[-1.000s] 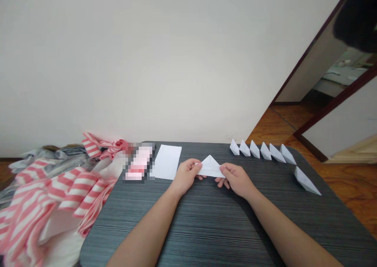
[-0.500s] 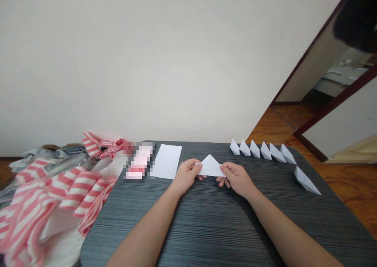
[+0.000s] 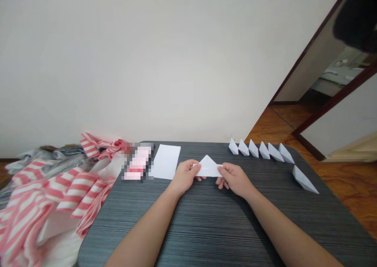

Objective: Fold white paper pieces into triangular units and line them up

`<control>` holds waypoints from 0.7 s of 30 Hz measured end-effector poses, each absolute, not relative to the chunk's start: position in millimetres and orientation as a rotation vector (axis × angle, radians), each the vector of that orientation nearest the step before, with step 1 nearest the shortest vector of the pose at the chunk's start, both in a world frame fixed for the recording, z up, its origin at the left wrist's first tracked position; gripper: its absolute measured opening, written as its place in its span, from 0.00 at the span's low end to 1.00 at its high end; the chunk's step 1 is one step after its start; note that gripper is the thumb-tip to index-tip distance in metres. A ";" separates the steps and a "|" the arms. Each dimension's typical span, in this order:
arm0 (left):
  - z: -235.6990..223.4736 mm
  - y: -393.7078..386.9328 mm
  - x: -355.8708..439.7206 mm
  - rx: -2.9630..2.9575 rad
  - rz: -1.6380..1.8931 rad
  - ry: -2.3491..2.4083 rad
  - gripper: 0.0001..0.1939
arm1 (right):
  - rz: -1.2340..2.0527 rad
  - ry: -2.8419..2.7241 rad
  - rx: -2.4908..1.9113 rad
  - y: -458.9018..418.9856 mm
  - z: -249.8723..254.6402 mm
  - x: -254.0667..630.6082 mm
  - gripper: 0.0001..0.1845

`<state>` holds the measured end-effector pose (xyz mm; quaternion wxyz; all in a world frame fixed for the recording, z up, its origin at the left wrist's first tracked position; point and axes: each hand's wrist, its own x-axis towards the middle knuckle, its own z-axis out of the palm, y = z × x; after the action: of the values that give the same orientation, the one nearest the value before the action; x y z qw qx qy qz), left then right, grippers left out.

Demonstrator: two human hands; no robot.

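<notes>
A white paper folded into a triangle [image 3: 208, 166] is held just above the dark striped table [image 3: 206, 227], near its far middle. My left hand [image 3: 186, 175] pinches the triangle's left corner, fingers closed. My right hand [image 3: 232, 177] pinches its right corner, fingers closed too. The lower edge of the paper is partly hidden behind my fingers.
A flat white sheet [image 3: 166, 161] and a blurred pink item [image 3: 138, 162] lie left of my hands. Several folded paper boats [image 3: 260, 149] line the far right edge, one more boat [image 3: 304, 179] nearer. Red-and-white striped bags [image 3: 50, 196] pile off the table's left. An open doorway is at right.
My right hand's fingers have slid slightly inward along the folded triangle's right corner. The view has shifted a little; nothing else moved.
</notes>
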<state>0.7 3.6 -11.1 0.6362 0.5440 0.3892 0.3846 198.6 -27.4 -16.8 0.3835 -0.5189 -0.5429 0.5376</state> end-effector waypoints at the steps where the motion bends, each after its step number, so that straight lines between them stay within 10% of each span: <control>1: -11.6 3.7 0.8 1.241 0.881 0.890 0.16 | 1.370 -1.385 -1.323 -27.5 -16.5 198.6 0.19; 21: -17.2 2.7 1.4 1.317 0.841 0.903 0.16 | 1.028 -1.658 -1.128 -29.7 -12.5 199.4 0.17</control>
<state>1.4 2.7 -17.2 0.6196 0.5728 0.3926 0.3658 199.4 -29.7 -12.5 0.4298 -0.4519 -0.6643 0.4121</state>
